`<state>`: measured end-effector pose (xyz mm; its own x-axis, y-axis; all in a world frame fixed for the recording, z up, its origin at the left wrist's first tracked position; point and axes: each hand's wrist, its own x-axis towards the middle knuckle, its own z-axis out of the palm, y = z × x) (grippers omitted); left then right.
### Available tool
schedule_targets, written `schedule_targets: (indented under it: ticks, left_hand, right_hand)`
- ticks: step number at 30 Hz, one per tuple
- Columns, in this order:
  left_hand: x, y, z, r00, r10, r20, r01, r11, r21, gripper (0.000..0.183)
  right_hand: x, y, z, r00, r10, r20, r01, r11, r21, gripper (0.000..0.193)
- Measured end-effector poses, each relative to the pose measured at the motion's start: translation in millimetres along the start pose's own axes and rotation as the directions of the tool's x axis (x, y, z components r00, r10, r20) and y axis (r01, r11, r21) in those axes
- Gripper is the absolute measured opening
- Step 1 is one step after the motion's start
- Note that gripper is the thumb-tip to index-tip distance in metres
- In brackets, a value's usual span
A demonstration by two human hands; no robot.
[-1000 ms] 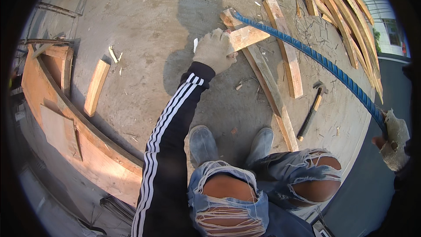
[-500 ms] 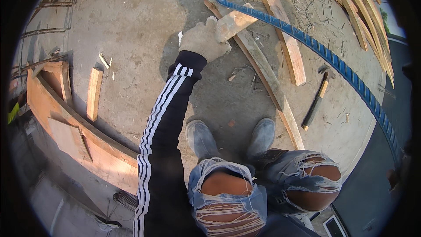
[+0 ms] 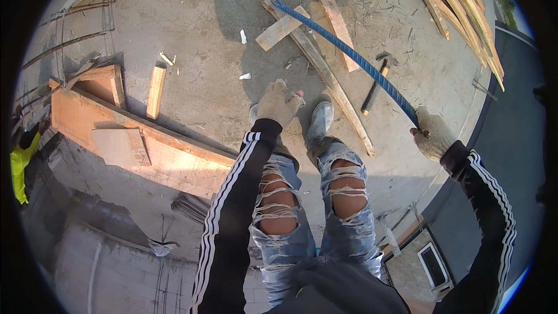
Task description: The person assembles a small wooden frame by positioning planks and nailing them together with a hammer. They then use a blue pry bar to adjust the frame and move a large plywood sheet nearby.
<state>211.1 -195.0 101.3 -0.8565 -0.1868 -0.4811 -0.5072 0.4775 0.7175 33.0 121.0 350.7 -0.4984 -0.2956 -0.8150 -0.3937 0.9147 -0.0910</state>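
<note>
My right hand (image 3: pixel 433 134), in a pale work glove, is closed around the near end of a blue ribbed pry bar (image 3: pixel 357 58). The bar's curved far tip lies over a long narrow plank (image 3: pixel 325 70), close to a short board (image 3: pixel 282 29) that rests crosswise on that plank. My left hand (image 3: pixel 280 104), gloved with fingertips bare, hangs over my boots with its fingers loosely apart and holds nothing. A claw hammer (image 3: pixel 375 87) with a dark grip lies on the concrete, between the long plank and my right hand.
Another plank (image 3: pixel 335 20) lies beyond the hammer. Long boards (image 3: pixel 459 6) are heaped at the far right. On the left are a short wood block (image 3: pixel 156 92) and a plywood form (image 3: pixel 145 131) along the slab edge. A person in a yellow top (image 3: pixel 20 168) is at the far left.
My left hand has let go of the short board and drawn back toward me. The board stays lying across the plank. My right hand has come into view on the bar, whose near end is lower.
</note>
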Motion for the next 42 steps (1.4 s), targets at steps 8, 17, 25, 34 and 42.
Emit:
schedule_targets:
  ticks: [8,17,25,34,42]
  left_hand:
    - [22,138,92,0.883,-0.373,0.284,0.452,0.516,-0.727,0.048]
    - [130,209,170,0.738,-0.663,0.123,0.076,-0.1,-0.992,0.026]
    - [144,209,197,0.66,-0.75,0.03,0.214,0.15,-0.965,0.026]
    - [138,152,123,0.736,-0.581,-0.347,0.283,0.73,-0.622,0.054]
    - [216,-29,33,0.981,-0.059,-0.186,0.161,0.78,0.604,0.078]
  right_hand:
    - [5,11,9,1.0,0.015,0.025,-0.017,0.997,0.08,0.022]
    - [20,54,6,0.993,-0.066,0.093,0.044,0.974,0.22,0.029]
    - [37,88,4,0.989,-0.108,0.101,0.079,0.965,0.252,0.031]
    - [34,81,-8,0.989,-0.085,0.125,0.064,0.985,0.161,0.03]
    - [28,41,-24,0.979,0.088,0.184,-0.117,0.981,0.156,0.03]
